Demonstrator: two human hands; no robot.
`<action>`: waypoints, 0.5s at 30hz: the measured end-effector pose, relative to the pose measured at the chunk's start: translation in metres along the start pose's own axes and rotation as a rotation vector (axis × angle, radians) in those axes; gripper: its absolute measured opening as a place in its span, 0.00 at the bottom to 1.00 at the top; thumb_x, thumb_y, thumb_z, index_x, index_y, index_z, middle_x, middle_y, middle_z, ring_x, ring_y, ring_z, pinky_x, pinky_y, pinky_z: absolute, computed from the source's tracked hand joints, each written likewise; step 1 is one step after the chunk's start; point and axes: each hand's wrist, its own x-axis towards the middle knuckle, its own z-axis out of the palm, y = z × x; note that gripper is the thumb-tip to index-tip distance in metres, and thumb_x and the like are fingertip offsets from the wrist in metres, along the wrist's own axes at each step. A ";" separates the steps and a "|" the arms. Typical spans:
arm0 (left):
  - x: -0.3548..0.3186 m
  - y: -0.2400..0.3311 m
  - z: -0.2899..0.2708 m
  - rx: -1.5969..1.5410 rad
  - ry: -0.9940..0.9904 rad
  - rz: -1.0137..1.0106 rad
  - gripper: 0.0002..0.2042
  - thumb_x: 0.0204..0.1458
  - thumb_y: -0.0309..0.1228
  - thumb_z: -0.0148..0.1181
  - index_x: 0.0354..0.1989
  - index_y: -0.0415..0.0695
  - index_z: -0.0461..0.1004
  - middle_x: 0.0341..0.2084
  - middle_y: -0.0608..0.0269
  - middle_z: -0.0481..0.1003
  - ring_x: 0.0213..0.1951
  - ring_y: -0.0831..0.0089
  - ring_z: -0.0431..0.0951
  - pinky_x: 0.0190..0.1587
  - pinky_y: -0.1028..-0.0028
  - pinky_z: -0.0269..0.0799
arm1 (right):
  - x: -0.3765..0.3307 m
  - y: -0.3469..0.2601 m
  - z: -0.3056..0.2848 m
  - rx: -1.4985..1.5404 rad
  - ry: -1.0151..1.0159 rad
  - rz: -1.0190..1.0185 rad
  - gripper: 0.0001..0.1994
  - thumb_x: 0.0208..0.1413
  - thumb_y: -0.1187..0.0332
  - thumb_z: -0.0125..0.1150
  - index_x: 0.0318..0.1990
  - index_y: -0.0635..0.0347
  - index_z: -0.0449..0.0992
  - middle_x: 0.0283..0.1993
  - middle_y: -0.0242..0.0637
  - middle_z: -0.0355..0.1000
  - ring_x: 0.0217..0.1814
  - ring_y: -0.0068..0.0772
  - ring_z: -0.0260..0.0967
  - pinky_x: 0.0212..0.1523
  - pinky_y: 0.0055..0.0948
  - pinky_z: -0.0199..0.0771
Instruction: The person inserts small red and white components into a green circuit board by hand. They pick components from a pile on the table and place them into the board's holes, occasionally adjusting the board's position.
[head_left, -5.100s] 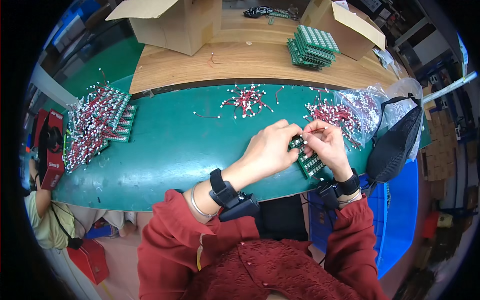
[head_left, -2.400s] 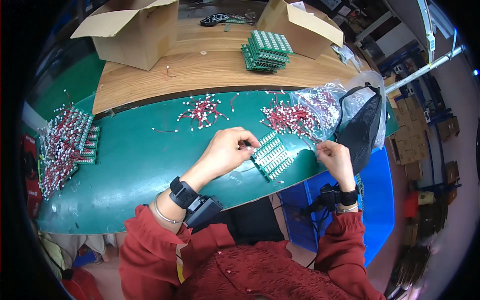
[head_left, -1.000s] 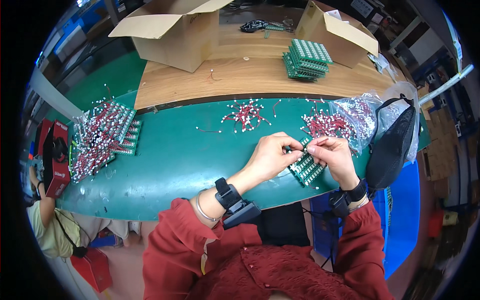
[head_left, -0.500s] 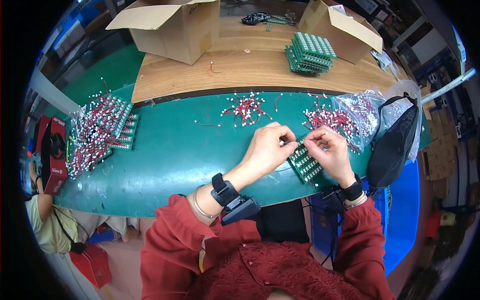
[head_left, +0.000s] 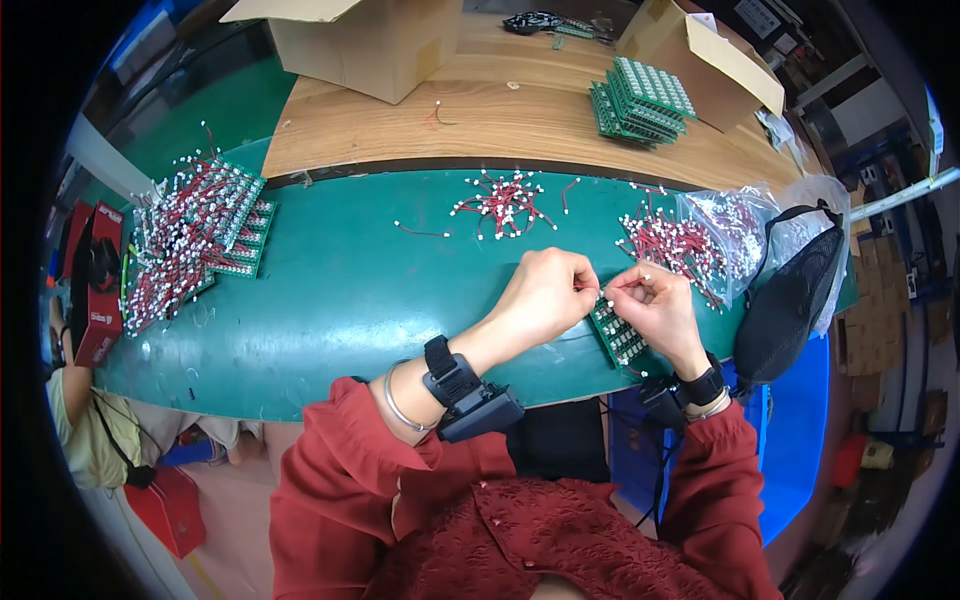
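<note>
Here we go: the right hand (head_left: pixel 660 312), out beyond the green board (head_left: pixel 624 345) a couple of seconds ago, is back over it, right of centre in my frame, pinching what looks like a red lead (head_left: pixel 640 282). The left hand (head_left: pixel 545 292) meets it at the board's upper end (fingertips hidden; their grip I can't tell). Work's back on the board, I'd judge.

Lighting's decent mid-frame, pretty soft, with a pale glare patch on the green tabletop (head_left: pixel 350 265) left of centre. The left hand (head_left: pixel 545 293) and right hand (head_left: pixel 660 315) look sharp enough, but the stuff between them is too tiny to read. Stacked cartons (head_left: pixel 872 315) far right are dim and mushy. Fisheye bends the tabletop's front edge; corners fall to black.
</note>
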 end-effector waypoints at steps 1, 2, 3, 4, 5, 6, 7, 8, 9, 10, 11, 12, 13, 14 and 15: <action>0.000 0.000 0.000 -0.006 0.000 -0.006 0.05 0.44 0.25 0.60 0.28 0.35 0.78 0.20 0.57 0.78 0.25 0.76 0.78 0.30 0.75 0.74 | 0.000 0.001 0.000 0.001 0.000 0.012 0.03 0.44 0.74 0.65 0.27 0.63 0.79 0.21 0.29 0.68 0.19 0.13 0.60 0.21 0.19 0.61; 0.000 0.000 0.000 -0.012 0.000 -0.011 0.05 0.44 0.25 0.60 0.27 0.35 0.78 0.20 0.57 0.78 0.24 0.77 0.78 0.30 0.75 0.73 | -0.001 0.003 0.000 0.002 0.000 0.023 0.03 0.43 0.74 0.65 0.27 0.63 0.79 0.21 0.30 0.68 0.18 0.14 0.59 0.21 0.20 0.61; 0.000 0.001 0.000 -0.018 -0.001 -0.018 0.05 0.44 0.25 0.59 0.26 0.35 0.77 0.20 0.57 0.78 0.24 0.77 0.78 0.29 0.75 0.73 | -0.001 0.003 0.000 0.003 0.001 0.036 0.03 0.43 0.74 0.65 0.27 0.63 0.79 0.21 0.30 0.68 0.18 0.14 0.59 0.21 0.20 0.60; 0.000 0.001 0.000 -0.015 0.000 -0.011 0.05 0.44 0.25 0.59 0.26 0.36 0.77 0.19 0.57 0.78 0.24 0.77 0.78 0.29 0.75 0.73 | -0.001 0.002 0.001 -0.028 -0.001 0.017 0.03 0.43 0.75 0.65 0.27 0.63 0.78 0.21 0.31 0.68 0.18 0.16 0.61 0.21 0.21 0.62; 0.000 0.001 0.001 -0.012 0.002 -0.004 0.05 0.44 0.25 0.59 0.26 0.36 0.77 0.19 0.57 0.78 0.24 0.77 0.77 0.29 0.75 0.73 | -0.001 -0.001 0.000 -0.059 -0.002 -0.002 0.03 0.43 0.75 0.65 0.27 0.62 0.78 0.22 0.31 0.69 0.18 0.18 0.62 0.21 0.22 0.63; 0.000 0.000 0.000 -0.011 0.003 0.001 0.05 0.44 0.25 0.59 0.26 0.36 0.77 0.19 0.57 0.77 0.23 0.77 0.77 0.29 0.75 0.73 | 0.000 -0.004 0.000 -0.091 -0.006 -0.020 0.03 0.42 0.75 0.64 0.26 0.62 0.77 0.22 0.32 0.69 0.18 0.20 0.64 0.21 0.23 0.64; 0.000 0.000 -0.001 -0.012 0.000 0.002 0.05 0.44 0.24 0.59 0.25 0.36 0.77 0.19 0.57 0.77 0.23 0.77 0.77 0.29 0.74 0.73 | 0.001 -0.008 0.000 -0.152 -0.006 -0.052 0.02 0.42 0.75 0.64 0.26 0.61 0.77 0.22 0.33 0.69 0.19 0.22 0.65 0.22 0.24 0.65; 0.000 0.001 -0.002 -0.013 -0.003 0.002 0.04 0.44 0.24 0.58 0.25 0.36 0.77 0.19 0.57 0.77 0.23 0.76 0.77 0.28 0.74 0.72 | 0.003 -0.014 0.000 -0.213 -0.006 -0.085 0.02 0.42 0.75 0.64 0.26 0.61 0.76 0.22 0.34 0.70 0.19 0.25 0.67 0.22 0.25 0.67; 0.000 0.002 -0.002 -0.012 -0.007 0.004 0.04 0.44 0.24 0.58 0.25 0.36 0.77 0.18 0.56 0.77 0.22 0.76 0.77 0.28 0.74 0.72 | 0.002 -0.018 0.000 -0.273 -0.002 -0.118 0.02 0.42 0.75 0.63 0.25 0.61 0.76 0.23 0.35 0.70 0.20 0.27 0.69 0.23 0.27 0.68; -0.001 0.002 -0.001 -0.011 -0.006 -0.001 0.04 0.43 0.24 0.58 0.25 0.36 0.77 0.18 0.56 0.77 0.22 0.76 0.77 0.28 0.73 0.72 | 0.003 -0.021 0.000 -0.321 -0.022 -0.129 0.02 0.42 0.75 0.63 0.25 0.60 0.76 0.23 0.35 0.70 0.20 0.29 0.69 0.23 0.27 0.69; -0.001 0.002 -0.001 -0.009 -0.004 -0.006 0.04 0.43 0.24 0.58 0.25 0.36 0.77 0.18 0.56 0.77 0.22 0.76 0.77 0.28 0.73 0.72 | 0.005 -0.024 0.000 -0.369 -0.042 -0.140 0.02 0.42 0.76 0.63 0.25 0.60 0.75 0.23 0.36 0.71 0.21 0.30 0.70 0.24 0.28 0.70; -0.001 0.003 -0.001 -0.008 -0.005 -0.005 0.04 0.43 0.24 0.58 0.25 0.36 0.77 0.18 0.56 0.77 0.22 0.75 0.76 0.28 0.73 0.72 | 0.007 -0.026 -0.001 -0.420 -0.058 -0.151 0.02 0.42 0.76 0.63 0.25 0.60 0.75 0.24 0.36 0.71 0.22 0.32 0.71 0.24 0.29 0.71; 0.000 0.003 -0.001 -0.013 -0.006 -0.001 0.04 0.43 0.24 0.58 0.25 0.36 0.77 0.18 0.55 0.77 0.22 0.75 0.77 0.28 0.73 0.72 | 0.007 -0.026 -0.002 -0.424 -0.062 -0.158 0.02 0.42 0.76 0.63 0.25 0.60 0.75 0.24 0.36 0.71 0.22 0.31 0.71 0.24 0.28 0.71; 0.000 0.002 0.000 -0.019 -0.007 0.003 0.04 0.43 0.24 0.58 0.25 0.36 0.77 0.18 0.55 0.77 0.22 0.75 0.77 0.28 0.73 0.72 | 0.006 -0.026 -0.003 -0.428 -0.067 -0.164 0.02 0.42 0.76 0.62 0.25 0.60 0.76 0.24 0.36 0.71 0.22 0.30 0.71 0.24 0.27 0.71; 0.000 0.000 -0.001 -0.023 -0.002 0.005 0.04 0.43 0.24 0.58 0.25 0.36 0.77 0.18 0.55 0.77 0.22 0.74 0.77 0.28 0.73 0.72 | 0.008 -0.026 -0.003 -0.430 -0.075 -0.176 0.02 0.42 0.77 0.62 0.26 0.60 0.76 0.24 0.36 0.71 0.22 0.29 0.71 0.24 0.27 0.71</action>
